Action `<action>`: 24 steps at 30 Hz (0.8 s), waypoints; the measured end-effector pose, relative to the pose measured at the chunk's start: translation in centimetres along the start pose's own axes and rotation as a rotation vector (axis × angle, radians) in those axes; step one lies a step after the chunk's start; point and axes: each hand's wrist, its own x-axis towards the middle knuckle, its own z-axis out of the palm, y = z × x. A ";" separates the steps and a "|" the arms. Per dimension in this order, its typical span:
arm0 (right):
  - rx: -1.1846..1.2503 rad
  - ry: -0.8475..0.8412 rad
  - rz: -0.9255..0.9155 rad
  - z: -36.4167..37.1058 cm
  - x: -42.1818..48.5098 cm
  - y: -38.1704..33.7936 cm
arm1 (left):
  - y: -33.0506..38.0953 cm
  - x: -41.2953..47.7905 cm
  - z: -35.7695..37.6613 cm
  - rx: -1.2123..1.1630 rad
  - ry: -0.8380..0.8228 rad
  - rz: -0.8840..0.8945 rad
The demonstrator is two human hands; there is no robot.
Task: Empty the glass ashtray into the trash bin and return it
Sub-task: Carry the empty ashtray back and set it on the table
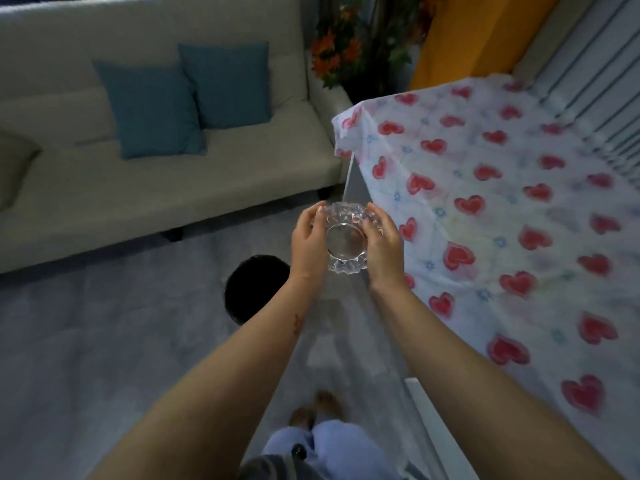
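A clear cut-glass ashtray (pixel 346 239) hangs in the air between both my hands. My left hand (pixel 308 242) grips its left side and my right hand (pixel 382 245) grips its right side. Its round bowl faces me and looks empty. Below and to the left, on the floor, stands a black round trash bin (pixel 252 289), partly hidden behind my left forearm. The ashtray is above and right of the bin's opening, near the edge of the table.
A table with a white cloth printed with red hearts (pixel 502 220) fills the right side. A beige sofa (pixel 156 188) with two teal cushions (pixel 152 109) stands at the back left. Grey floor (pixel 104 341) lies between them. Flowers (pixel 346 46) stand behind the sofa's end.
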 end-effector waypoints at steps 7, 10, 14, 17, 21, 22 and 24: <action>0.049 0.249 0.000 -7.0 -2.1 -1.6 | 0.5 -3.7 6.1 0.041 -0.249 -0.012; 0.160 0.350 0.009 -10.0 -2.8 -2.0 | 0.2 -5.0 8.8 0.066 -0.366 -0.065; 0.250 0.477 0.010 -14.1 -3.0 -2.2 | -0.2 -6.8 13.0 0.180 -0.510 -0.073; 0.266 0.560 -0.011 -17.4 -2.6 -2.1 | -0.5 -7.9 16.8 0.237 -0.599 -0.069; 0.247 0.699 -0.041 -22.0 -1.2 -2.0 | -2.2 -8.8 22.2 0.301 -0.695 -0.100; 0.243 0.738 -0.046 -23.3 -0.6 -2.0 | -2.7 -9.0 23.8 0.313 -0.715 -0.102; 0.262 0.797 -0.033 -26.0 0.5 -2.0 | -3.5 -9.4 27.0 0.332 -0.735 -0.120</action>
